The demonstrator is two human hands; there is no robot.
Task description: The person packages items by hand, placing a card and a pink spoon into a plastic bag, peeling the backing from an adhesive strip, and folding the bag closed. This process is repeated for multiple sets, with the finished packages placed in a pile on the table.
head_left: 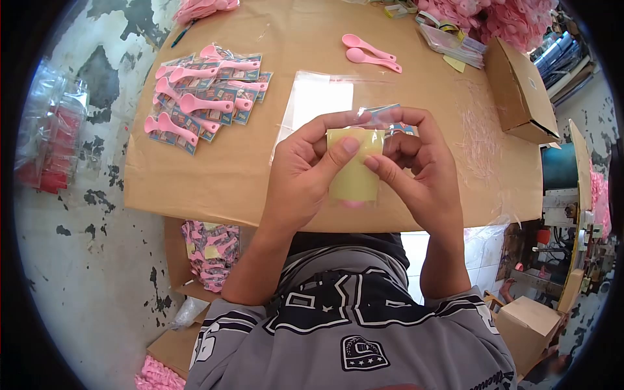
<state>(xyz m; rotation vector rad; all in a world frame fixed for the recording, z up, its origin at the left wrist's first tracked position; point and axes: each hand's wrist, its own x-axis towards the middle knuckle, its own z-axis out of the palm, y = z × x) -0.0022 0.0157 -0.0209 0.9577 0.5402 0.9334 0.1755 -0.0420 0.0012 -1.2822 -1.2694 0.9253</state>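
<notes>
My left hand (pixel 300 162) and my right hand (pixel 429 162) are both closed on a clear plastic packet with a pale yellow back (pixel 354 179). Both thumbs press on its yellow face, while the other fingers curl behind its top edge. A bit of pink shows at the lower end of the packet. Behind my hands lie flat clear plastic bags (pixel 322 97) on the brown-covered table (pixel 195 192). Two loose pink measuring spoons (pixel 370 53) rest farther back. To the left is a pile of bagged pink spoons on printed cards (pixel 208 104).
A cardboard box (pixel 523 91) stands at the table's right edge. Heaped pink spoons (pixel 500 23) fill the back right corner; a pen (pixel 184 34) lies back left. Below the table, at left, a carton holds packed pink spoons (pixel 211 253). Plastic scraps (pixel 484 136) lie at right.
</notes>
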